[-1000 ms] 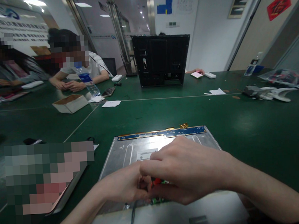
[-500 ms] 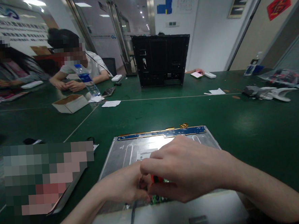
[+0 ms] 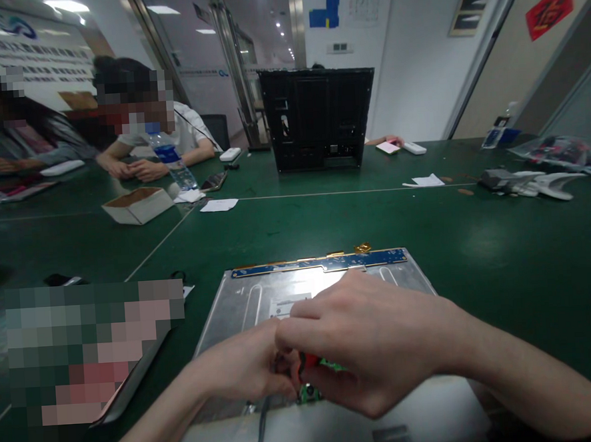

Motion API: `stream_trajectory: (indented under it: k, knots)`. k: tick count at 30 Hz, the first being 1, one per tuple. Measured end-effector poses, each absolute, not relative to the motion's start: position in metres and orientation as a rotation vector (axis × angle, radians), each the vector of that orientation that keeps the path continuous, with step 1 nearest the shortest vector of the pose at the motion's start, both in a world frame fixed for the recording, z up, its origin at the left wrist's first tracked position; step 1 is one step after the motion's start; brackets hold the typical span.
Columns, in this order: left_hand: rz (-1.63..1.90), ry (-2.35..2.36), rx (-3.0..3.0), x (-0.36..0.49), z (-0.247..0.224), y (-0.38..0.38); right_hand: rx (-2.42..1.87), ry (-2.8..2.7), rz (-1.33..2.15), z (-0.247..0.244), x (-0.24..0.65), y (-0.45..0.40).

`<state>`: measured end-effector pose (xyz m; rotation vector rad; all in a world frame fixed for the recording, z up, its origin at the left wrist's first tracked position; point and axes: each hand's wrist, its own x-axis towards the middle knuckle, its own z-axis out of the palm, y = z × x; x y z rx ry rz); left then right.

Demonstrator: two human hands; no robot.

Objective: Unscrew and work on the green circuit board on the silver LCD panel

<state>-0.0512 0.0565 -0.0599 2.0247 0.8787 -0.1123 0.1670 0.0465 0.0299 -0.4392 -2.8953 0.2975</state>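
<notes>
A silver metal panel lies before me, with a long blue circuit strip along its far edge. My right hand is closed around a red and black object, mostly hidden by the fingers. Touching it at the fingertips, my left hand is curled low over the panel; what its fingers pinch is too hidden to name. A green circuit board shows beneath the hands. A dark cable runs from under my left hand toward me.
On the green table stand a black monitor-like frame, an open box and a water bottle. A white and grey tool lies right. Two people sit at the far left; another hand shows behind the frame.
The fingers and heel of my right hand have shifted slightly, showing more of the red and black object and green board. My left hand stays in place.
</notes>
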Motion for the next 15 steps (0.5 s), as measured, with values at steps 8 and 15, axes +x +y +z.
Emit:
stream_trajectory:
  k: [8, 15]
  knots:
    - [-0.094, 0.855, 1.998, -0.0538, -0.0631, 0.0592, -0.453, -2.866, 0.218, 0.0253, 0.1662, 0.0466]
    - [-0.098, 0.863, 2.012, -0.0525, -0.0609, 0.0610, -0.409, -2.874, 0.329, 0.0281, 0.1680, 0.0453]
